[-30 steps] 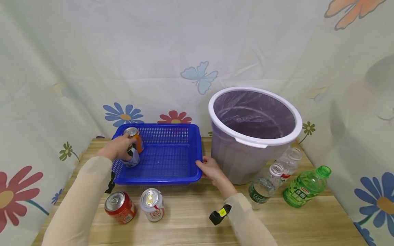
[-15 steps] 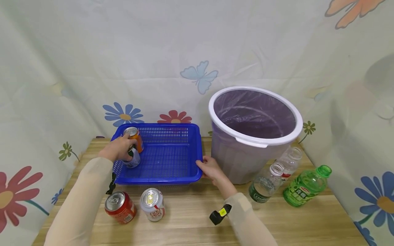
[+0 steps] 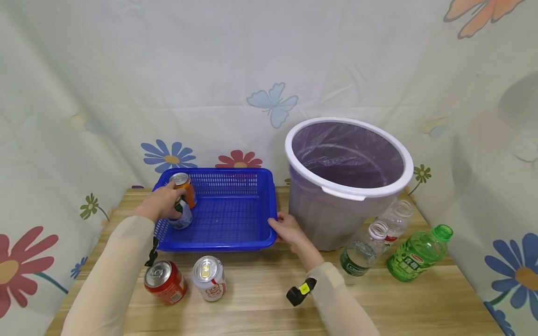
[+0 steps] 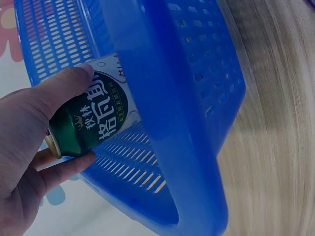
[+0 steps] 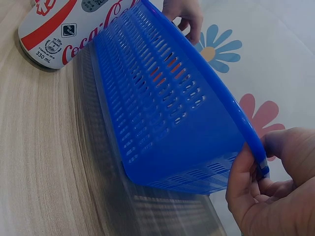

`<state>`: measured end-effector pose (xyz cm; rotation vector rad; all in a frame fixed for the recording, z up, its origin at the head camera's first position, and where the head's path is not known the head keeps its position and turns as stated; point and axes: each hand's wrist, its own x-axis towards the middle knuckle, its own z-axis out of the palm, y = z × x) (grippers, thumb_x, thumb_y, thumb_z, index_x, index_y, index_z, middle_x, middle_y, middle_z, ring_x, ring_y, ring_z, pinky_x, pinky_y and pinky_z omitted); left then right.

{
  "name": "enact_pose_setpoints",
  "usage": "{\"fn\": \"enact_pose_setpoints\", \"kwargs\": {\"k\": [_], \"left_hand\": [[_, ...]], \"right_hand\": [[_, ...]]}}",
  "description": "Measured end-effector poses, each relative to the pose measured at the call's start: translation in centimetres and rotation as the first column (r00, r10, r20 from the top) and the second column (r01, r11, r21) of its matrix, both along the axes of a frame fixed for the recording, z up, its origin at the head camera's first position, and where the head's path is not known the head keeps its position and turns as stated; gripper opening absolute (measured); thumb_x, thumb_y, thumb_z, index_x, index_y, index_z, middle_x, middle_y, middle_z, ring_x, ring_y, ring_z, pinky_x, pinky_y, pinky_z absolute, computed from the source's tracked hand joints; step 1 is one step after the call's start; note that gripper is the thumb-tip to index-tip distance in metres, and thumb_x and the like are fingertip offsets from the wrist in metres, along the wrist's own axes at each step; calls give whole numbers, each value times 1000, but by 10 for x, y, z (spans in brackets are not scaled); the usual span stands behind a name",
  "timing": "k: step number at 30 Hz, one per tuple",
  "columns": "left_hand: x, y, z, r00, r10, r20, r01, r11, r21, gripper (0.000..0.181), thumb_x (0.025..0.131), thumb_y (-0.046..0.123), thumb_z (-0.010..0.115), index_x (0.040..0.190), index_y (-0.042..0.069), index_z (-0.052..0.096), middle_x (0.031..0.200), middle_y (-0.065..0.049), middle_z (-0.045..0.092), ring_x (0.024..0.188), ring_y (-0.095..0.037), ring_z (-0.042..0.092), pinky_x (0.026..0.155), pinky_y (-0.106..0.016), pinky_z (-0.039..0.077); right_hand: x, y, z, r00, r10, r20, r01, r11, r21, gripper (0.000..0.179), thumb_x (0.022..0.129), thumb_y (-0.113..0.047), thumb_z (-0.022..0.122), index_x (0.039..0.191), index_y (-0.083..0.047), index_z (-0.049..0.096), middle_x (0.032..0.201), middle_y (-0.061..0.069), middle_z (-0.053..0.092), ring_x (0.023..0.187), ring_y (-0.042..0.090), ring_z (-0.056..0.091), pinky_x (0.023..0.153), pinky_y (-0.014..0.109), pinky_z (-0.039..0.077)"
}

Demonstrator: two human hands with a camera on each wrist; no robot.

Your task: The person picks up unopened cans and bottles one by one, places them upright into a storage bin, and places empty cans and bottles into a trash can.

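Observation:
A blue plastic basket [image 3: 227, 219] stands on the wooden table. In its left end, my left hand [image 3: 161, 203] holds a green-and-white drink can [image 4: 101, 105], thumb on one side and fingers on the other. Behind that can an orange can [image 3: 190, 193] stands upright in the basket's back left corner. At the basket's right side, my right hand [image 3: 287, 228] pinches the rim; the right wrist view shows thumb and fingers [image 5: 241, 179] around its edge. A red can [image 3: 165, 282] and a white Coca-Cola can [image 3: 209, 278] stand in front of the basket.
A lined bin with a white rim [image 3: 349, 192] stands right of the basket. Beside it are two clear bottles, the nearer one [image 3: 359, 256] with a green label, and a green bottle [image 3: 416, 256]. A flowered cloth [image 3: 201, 70] hangs behind the table.
The left hand and its can have barely shifted, with the can tipping very slightly rightward. The right hand keeps its place on the rim.

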<state>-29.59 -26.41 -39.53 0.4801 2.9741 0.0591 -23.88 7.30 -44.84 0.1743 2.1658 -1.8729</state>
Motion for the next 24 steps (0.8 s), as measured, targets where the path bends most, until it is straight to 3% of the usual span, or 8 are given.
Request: {"fn": "enact_pose_setpoints", "kwargs": {"k": [10,24], "left_hand": [[-1,0,0,999,-2,-50,0,999,-49,65,69,23,80,125,5,52,132,-32,34,103,-48,46,81,-58,46],[1,3,1,999,38,-35,-40,997,-60,66,70,24,79,127,7,51,132,-29,34,107,-47,45,81,-59,47]], "right_hand": [[-2,0,-1,1000,-3,1,3,1000,4,24,87,-13,51,105,3,55,95,21,63,64,12,62,55,25,54],[-1,0,-1,1000,-4,3,4,1000,9,25,87,-13,51,106,4,55,97,23,63,66,15,62,57,26,54]]}}
